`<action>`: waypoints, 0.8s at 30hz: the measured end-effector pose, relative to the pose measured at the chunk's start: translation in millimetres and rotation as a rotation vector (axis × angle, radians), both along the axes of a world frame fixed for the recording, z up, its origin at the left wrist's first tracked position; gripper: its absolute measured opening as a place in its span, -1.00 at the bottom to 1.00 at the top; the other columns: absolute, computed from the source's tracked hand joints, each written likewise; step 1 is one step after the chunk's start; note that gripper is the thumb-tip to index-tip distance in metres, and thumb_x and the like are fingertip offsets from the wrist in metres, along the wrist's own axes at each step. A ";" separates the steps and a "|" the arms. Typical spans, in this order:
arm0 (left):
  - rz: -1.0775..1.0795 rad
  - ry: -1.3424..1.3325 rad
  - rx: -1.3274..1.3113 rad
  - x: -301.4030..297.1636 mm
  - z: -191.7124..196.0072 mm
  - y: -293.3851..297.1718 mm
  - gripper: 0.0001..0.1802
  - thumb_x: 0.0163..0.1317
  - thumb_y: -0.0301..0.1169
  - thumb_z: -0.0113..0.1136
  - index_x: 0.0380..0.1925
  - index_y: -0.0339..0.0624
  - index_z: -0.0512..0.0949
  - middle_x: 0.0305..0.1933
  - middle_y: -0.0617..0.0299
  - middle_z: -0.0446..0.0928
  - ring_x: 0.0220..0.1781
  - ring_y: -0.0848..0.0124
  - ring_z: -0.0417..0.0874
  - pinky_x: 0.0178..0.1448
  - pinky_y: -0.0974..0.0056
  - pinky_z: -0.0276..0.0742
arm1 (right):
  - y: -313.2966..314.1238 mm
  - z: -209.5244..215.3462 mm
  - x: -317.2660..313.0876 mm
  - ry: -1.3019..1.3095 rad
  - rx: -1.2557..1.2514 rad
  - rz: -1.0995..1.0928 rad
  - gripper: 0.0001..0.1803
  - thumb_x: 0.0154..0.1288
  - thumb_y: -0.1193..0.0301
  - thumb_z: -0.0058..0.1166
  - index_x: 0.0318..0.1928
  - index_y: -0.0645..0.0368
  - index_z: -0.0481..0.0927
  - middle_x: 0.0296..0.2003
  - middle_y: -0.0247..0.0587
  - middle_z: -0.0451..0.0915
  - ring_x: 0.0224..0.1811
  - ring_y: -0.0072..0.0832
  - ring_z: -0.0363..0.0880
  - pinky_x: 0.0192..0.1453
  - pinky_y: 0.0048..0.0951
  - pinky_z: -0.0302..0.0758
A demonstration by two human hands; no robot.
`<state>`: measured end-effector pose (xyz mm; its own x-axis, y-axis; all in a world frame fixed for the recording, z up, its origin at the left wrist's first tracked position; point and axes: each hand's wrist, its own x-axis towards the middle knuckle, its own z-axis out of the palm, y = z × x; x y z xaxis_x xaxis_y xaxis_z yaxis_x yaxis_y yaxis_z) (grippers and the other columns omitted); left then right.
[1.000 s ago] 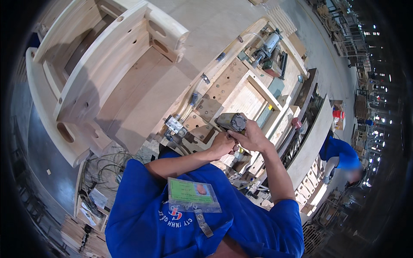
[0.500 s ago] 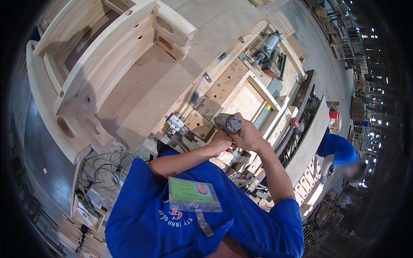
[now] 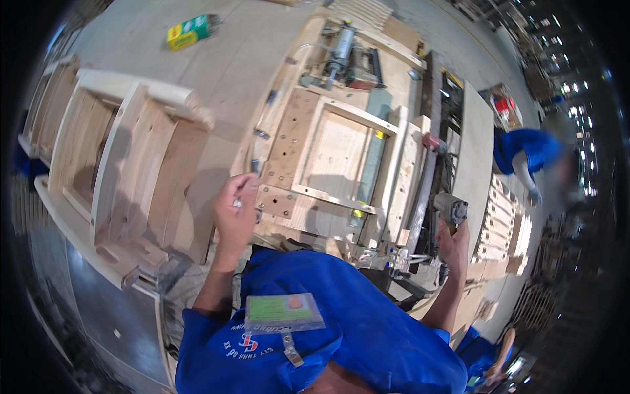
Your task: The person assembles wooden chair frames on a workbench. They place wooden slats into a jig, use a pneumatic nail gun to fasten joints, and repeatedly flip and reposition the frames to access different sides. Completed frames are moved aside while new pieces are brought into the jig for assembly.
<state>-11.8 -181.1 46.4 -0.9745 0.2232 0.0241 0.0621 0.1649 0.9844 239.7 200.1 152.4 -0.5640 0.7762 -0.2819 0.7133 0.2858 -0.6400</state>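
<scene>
My right hand (image 3: 453,241) is closed around the handle of a grey pistol-grip power tool (image 3: 451,209), held up at the right side of the workbench. The tool's round, bolted end cap faces up. My left hand (image 3: 236,213) is at the bench's left rail, its fingers bent together around a small pale thing that I cannot make out. Between my hands lies a light wooden frame (image 3: 314,148) of joined bars, set in a clamping jig. Beside it is a drilled wooden plate (image 3: 275,202). Farther up the jig sits a pneumatic cylinder (image 3: 341,51).
Large curved wooden furniture parts (image 3: 121,151) stand at the left. A green and yellow box (image 3: 189,31) lies on the floor. A red-headed tool (image 3: 434,142) rests along the dark rail. A co-worker in a blue shirt (image 3: 525,151) bends over slats (image 3: 497,220) at the right.
My hands have parted: the right has carried the power tool away to the right, and the left has moved left to the rail. The view has shifted, showing more of the wooden frame.
</scene>
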 end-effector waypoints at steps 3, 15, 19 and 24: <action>-0.157 -0.037 -0.160 9.4 -19.8 1.0 -0.78 0.53 -0.39 0.25 -0.02 -0.30 0.74 -0.14 0.00 0.81 -0.06 0.20 0.85 0.05 0.18 0.69 | 56.0 -33.0 61.3 -0.075 0.462 0.051 -0.39 0.43 0.50 0.22 0.45 0.29 0.41 0.14 0.10 0.60 0.06 -0.01 0.66 0.15 -0.13 0.62; -0.573 0.653 -0.508 43.9 8.1 90.4 -0.71 0.39 -0.25 0.39 -0.01 -0.17 0.72 -0.08 0.09 0.73 0.05 0.07 0.72 0.21 -0.02 0.55 | 122.1 -105.4 125.0 -0.289 0.889 -0.052 -0.23 0.37 0.56 0.24 0.57 0.13 0.33 0.42 0.10 0.39 0.32 0.12 0.58 0.26 0.01 0.63; -0.754 0.697 -0.609 37.9 -38.9 148.9 -0.62 0.38 -0.17 0.40 0.04 -0.21 0.71 0.01 0.04 0.71 0.16 0.03 0.67 0.27 -0.04 0.53 | 88.1 -112.6 127.1 -0.016 1.025 0.019 -0.39 0.43 0.51 0.27 0.46 0.19 0.48 0.26 0.14 0.55 0.24 0.03 0.64 0.30 -0.10 0.62; -0.926 0.544 -0.746 41.0 -64.4 178.7 -0.52 0.36 -0.06 0.42 0.05 -0.21 0.72 -0.01 0.01 0.70 0.13 0.00 0.67 0.27 -0.06 0.55 | -45.3 -124.1 140.7 0.560 -0.519 -0.068 -0.71 0.62 0.32 0.23 0.14 0.27 0.69 -0.28 -0.25 0.71 -0.30 -0.58 0.66 -0.14 -0.45 0.63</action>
